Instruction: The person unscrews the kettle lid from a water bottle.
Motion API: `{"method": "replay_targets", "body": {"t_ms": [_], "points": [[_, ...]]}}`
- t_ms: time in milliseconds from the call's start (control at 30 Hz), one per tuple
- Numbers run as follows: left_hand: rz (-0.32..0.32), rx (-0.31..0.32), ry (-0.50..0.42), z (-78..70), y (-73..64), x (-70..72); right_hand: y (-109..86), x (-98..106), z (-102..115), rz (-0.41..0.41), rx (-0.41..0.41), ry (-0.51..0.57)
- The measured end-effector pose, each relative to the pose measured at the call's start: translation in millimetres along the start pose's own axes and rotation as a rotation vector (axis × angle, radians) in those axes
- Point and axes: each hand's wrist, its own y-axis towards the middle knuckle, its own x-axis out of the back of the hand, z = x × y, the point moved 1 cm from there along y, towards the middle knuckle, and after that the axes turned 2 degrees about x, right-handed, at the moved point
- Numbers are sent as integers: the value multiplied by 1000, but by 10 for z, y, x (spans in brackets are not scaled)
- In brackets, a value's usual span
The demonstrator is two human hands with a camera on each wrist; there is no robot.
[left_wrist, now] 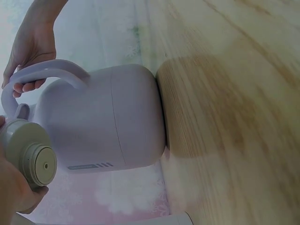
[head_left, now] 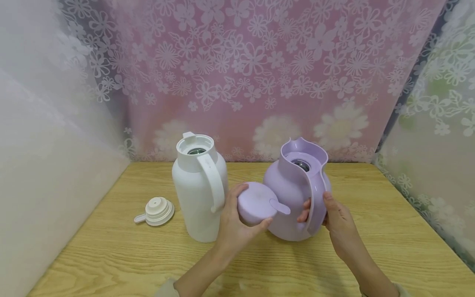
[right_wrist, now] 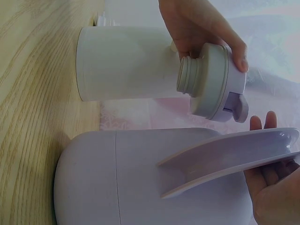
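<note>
My left hand (head_left: 235, 225) holds a round purple lid (head_left: 257, 200) by its sides, thumb and fingers spread around it. The lid has a small tab, and its threaded stopper (left_wrist: 43, 165) shows underneath in the left wrist view. Just right of the lid stands a purple vacuum jug (head_left: 287, 198), upright on the table with its mouth uncovered. My right hand (head_left: 339, 225) grips the jug's handle (head_left: 316, 206), with fingers through the loop and the thumb on the outside. A white vacuum jug (head_left: 200, 198), also uncovered, stands behind my left hand.
A cream-white lid (head_left: 158, 210) lies on the wooden table (head_left: 111, 255) left of the white jug, stopper side up. A pink floral curtain (head_left: 237, 74) hangs behind the table, with pale sheets at both sides.
</note>
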Motion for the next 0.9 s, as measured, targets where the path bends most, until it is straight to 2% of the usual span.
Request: {"method": "replay_targets", "body": {"t_ms": [200, 367, 533, 700, 800, 900], "points": [[36, 69, -21, 0, -6, -8, 4, -1, 3, -1, 5, -1], [60, 81, -53, 20, -29, -19, 2, -1, 13, 7, 7, -1], [94, -15, -32, 52, -29, -27, -1, 0, 12, 12, 5, 2], [112, -119, 44, 73, -3, -31, 2, 2, 8, 18, 17, 14], [129, -145, 77, 83, 0, -34, 3, 6, 6, 26, 25, 23], [161, -127, 96, 86, -6, -34, 2, 8, 3, 27, 21, 21]]}}
